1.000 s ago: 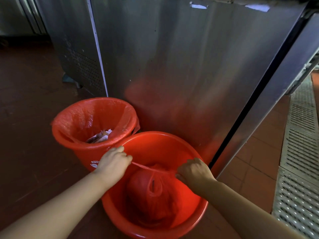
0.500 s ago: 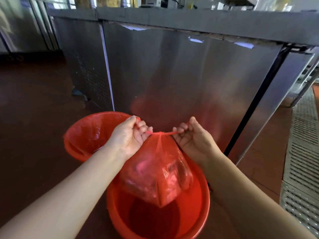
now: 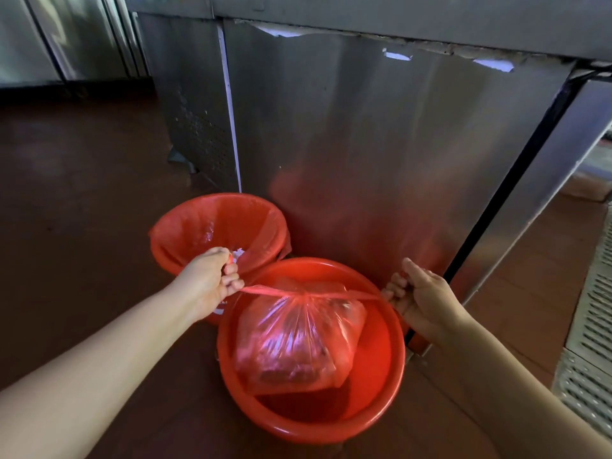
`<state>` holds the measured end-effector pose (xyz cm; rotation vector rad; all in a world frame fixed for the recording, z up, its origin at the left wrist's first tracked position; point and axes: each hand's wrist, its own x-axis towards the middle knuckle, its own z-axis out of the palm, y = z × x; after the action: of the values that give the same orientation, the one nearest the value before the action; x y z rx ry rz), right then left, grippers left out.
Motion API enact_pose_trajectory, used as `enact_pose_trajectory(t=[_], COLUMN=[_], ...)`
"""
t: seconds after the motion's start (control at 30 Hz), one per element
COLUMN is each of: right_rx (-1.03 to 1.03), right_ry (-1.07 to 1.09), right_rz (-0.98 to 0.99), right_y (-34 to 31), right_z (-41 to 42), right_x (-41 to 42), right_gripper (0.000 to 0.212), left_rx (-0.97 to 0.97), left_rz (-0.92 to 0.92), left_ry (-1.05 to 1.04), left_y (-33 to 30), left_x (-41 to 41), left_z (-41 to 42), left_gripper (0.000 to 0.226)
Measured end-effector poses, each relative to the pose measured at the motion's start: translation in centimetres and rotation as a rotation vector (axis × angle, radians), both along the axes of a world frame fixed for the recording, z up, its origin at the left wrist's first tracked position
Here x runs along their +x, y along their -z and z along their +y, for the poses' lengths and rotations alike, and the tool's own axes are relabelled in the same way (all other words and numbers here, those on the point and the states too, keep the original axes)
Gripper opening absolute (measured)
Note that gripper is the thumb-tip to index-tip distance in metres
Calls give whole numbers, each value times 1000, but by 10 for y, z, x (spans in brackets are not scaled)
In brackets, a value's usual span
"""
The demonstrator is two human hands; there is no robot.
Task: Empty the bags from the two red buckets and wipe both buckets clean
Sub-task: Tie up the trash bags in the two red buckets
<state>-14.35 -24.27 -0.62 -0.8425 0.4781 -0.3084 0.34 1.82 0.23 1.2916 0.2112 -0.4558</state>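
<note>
Left hand: the left hand (image 3: 212,281) has its fingers curled round one end of the bag's red tie strip, over the near rim of the far bucket.
Right hand: the right hand (image 3: 419,296) has its fingers curled round the other end of the strip, just past the right rim of the near bucket.
Tie strip: the tie strip (image 3: 334,295) runs taut between the two hands, knotted at the bag's neck in the middle.
Tied bag: the red bag (image 3: 298,339), translucent and full, hangs from the knot with its lower part inside the near bucket; whether it touches the bottom cannot be told.
Near bucket: the near red bucket (image 3: 381,385) stands on the floor against the steel panel; its inner wall shows bare plastic.
Far bucket: the far red bucket (image 3: 178,256) stands behind and to the left, touching or just beside the near one.
Liner: a red liner bag (image 3: 238,223) is folded over the far bucket's rim; pale scraps show at the bottom.
Surroundings: steel cabinet (image 3: 381,144) behind both buckets; dark red floor (image 3: 73,180); metal drain grate (image 3: 592,326) at the right edge.
</note>
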Motion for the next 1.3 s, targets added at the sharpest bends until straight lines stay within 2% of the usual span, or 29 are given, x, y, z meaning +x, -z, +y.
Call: enact_pose_trajectory(t=[0.2,0.4,0.6,0.7,0.77,0.87,0.9,1.07,1.17,1.3], right_rx=[-66,-124,-125,-121,-159,-368,-450,-668,-778,-791], right_ry=[-67,-180,-282,-345,-410,-515,-545,-612,-629,-695], right_rz=[-31,-173,-292,-345,-345,-279,-245,5,129,194], right_y=[-6,-64,-99,-101,-96,-75,-62,19,56,88], right_z=[-13,11,80,123,156,213,231,301,334,389], right_x=[1,29,71,92,108,128,134,156,169,187], right_gripper=[33,37,39,37,37,39,39,29,31,31], left_rx=[38,-24,-88,4,205,670,746,621,534,449], left_rz=[-89,-260,-532,-684,-718,-661,-627,-443,-372,-252], left_ry=[-16,-246,-405,-351,-209,72,112,61,-19,-182], left_y=[-22,-83,-119,-116,-104,-74,-60,17,59,98], left_x=[-16,-11,6,10,12,19,23,40,48,55], left_z=[-9,17,76,116,148,197,213,293,337,385], left_gripper=[34,33,34,37,37,34,35,44,43,39])
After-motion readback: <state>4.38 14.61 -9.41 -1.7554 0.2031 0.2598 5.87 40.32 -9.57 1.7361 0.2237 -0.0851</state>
